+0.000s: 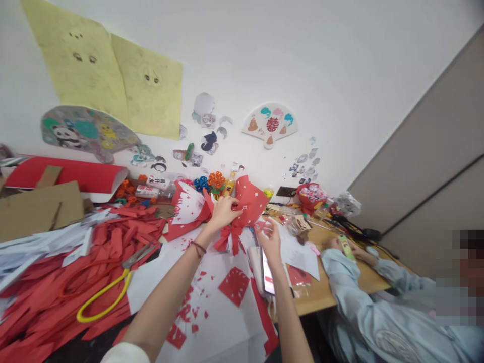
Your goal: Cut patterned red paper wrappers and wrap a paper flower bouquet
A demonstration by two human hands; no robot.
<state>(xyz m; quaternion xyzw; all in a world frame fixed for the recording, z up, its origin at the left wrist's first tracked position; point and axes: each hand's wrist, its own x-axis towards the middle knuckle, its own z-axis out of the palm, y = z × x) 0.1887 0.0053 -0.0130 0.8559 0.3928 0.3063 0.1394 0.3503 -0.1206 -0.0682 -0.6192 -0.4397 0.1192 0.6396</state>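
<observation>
A bouquet wrapped in red paper with white stars (pixel 252 199) stands against the wall, a red ribbon bow (pixel 231 239) round its base. My left hand (pixel 225 212) reaches in from the left, its bent fingers closed at the inner edge of the red wrapping. To the right of the bow is my right hand (pixel 269 236), fingers loosely curled and apart, with nothing plainly held. Orange (pixel 217 181) and blue flowers (pixel 201 183) show behind the left hand. Below the hands lie a cut red paper square (pixel 234 286) and red scraps on white paper (pixel 212 322).
Scissors with yellow and orange handles (pixel 126 276) rest on a heap of red paper strips (pixel 124 234) at left. A lit phone (pixel 267 275) lies under my right forearm. At right, another person's sleeves (pixel 342 272) rest at the table, their hands round a green object (pixel 347 248).
</observation>
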